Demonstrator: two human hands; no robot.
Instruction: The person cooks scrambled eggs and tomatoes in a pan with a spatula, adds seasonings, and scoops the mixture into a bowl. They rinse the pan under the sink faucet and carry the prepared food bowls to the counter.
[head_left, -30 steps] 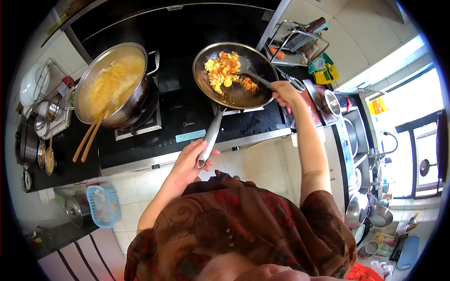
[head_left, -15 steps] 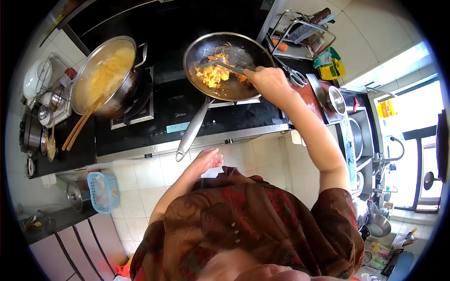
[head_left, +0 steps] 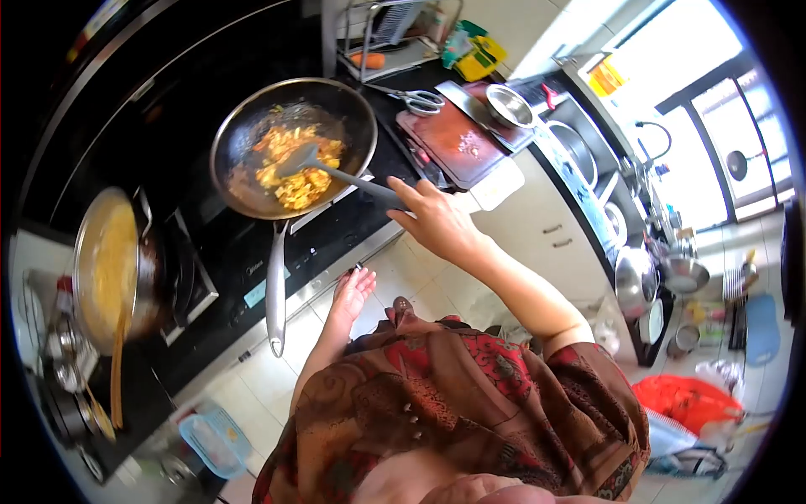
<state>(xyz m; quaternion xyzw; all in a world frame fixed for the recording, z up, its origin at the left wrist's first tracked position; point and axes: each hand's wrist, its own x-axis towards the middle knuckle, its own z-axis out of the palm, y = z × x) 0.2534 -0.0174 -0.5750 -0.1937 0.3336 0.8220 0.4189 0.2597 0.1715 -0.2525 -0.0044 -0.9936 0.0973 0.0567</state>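
Observation:
A grey spatula (head_left: 357, 182) leans on the rim of the frying pan (head_left: 277, 288), its head in the yellow and orange food, which looks like scrambled egg (head_left: 306, 195). My right hand (head_left: 445, 223) is at the handle's end, index finger and thumb spread apart on either side of it; whether the palm touches the handle is hidden. My left hand (head_left: 353, 294) is held out in front of the stove with fingers spread, holding nothing, to the right of the pan's metal handle.
A pot (head_left: 144, 277) of yellowish food with chopsticks (head_left: 117, 378) stands on the left burner. Right of the pan lie scissors (head_left: 422, 102), a cutting board (head_left: 437, 139), a knife (head_left: 470, 109) and a steel bowl (head_left: 510, 107). A blue basket (head_left: 239, 437) is at lower left.
The view has swung right, so pan and pot appear further left. My right hand has loosened from the spatula and moved back from over the pan. The left hand stays empty.

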